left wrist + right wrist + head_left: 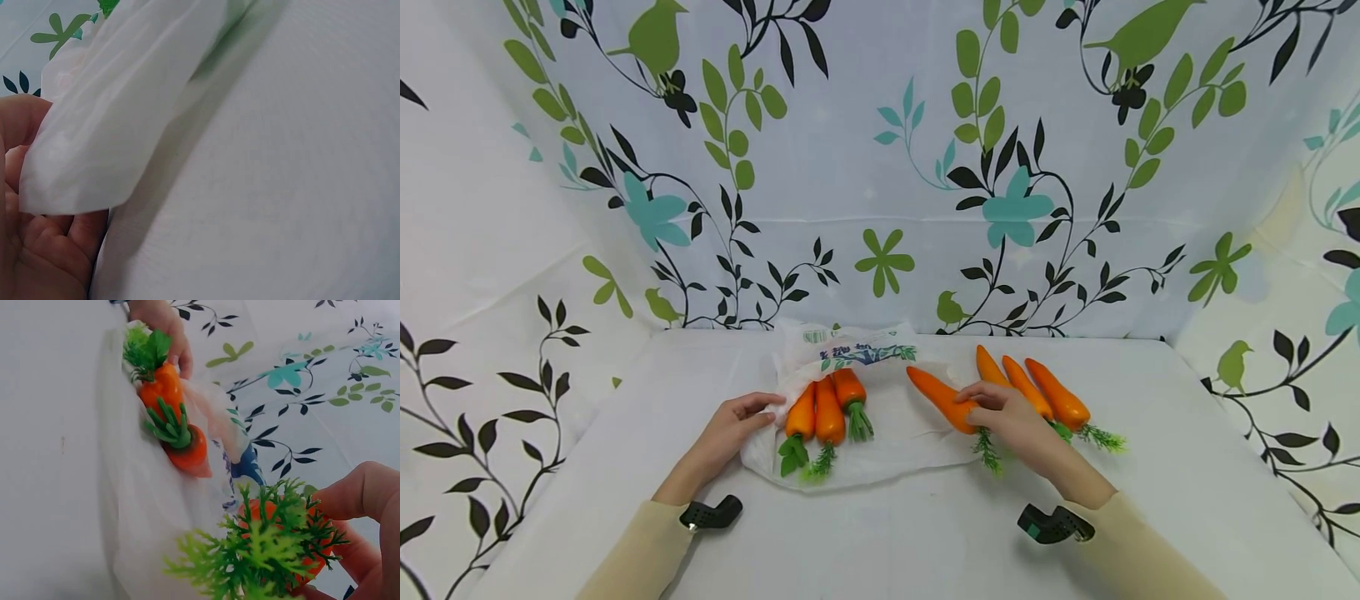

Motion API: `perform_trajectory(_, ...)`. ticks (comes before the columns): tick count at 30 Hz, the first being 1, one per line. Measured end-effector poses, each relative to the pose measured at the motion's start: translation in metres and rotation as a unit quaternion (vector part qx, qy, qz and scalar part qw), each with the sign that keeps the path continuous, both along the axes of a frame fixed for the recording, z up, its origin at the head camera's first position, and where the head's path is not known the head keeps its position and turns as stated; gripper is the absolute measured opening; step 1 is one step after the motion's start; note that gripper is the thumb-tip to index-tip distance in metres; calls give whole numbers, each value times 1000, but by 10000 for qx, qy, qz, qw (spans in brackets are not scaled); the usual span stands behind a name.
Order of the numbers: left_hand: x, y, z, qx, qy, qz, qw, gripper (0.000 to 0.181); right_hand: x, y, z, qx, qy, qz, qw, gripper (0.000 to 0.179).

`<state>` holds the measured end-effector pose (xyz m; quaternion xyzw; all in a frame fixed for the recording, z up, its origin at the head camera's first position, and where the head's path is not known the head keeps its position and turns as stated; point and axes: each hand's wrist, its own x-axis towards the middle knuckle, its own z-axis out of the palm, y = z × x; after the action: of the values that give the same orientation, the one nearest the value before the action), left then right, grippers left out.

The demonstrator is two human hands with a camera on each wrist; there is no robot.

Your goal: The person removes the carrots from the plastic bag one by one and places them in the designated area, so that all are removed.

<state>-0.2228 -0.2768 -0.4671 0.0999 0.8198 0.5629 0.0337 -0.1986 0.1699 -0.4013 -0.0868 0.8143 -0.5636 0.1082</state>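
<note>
My right hand [1011, 417] grips an orange toy carrot [942, 398] near its leafy end, tip pointing to the far left. In the right wrist view the carrot's feathery green top [269, 550] fills the lower middle, beside the thumb and fingers. A white plastic bag [895, 442] with a printed tree lies flat on the table. Three carrots [829, 412] lie partly inside it, leafy ends toward me. My left hand [737, 429] pinches the bag's left edge; the left wrist view shows the thin plastic [94, 144] between thumb and fingers.
Right of the bag, three more carrots [1052, 392] lie side by side on the white table [865, 550], partly behind my right hand. A patterned cloth [865, 167] with leaves and birds hangs behind the table and along both sides.
</note>
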Motion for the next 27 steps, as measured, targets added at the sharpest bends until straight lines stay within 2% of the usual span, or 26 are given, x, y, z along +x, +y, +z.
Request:
perform_trajectory(11, 2, 1, 3, -20, -28, 31, 10000, 31, 9, 33, 7, 202, 207, -116, 9995, 26)
perform_trajectory(17, 3, 2, 4, -30, -59, 44, 10000, 31, 11, 47, 12, 147, 226, -126, 9996, 29)
perform_trajectory(27, 3, 2, 4, -63, -59, 63, 9999, 31, 13, 72, 12, 368, 307, -229, 9986, 30)
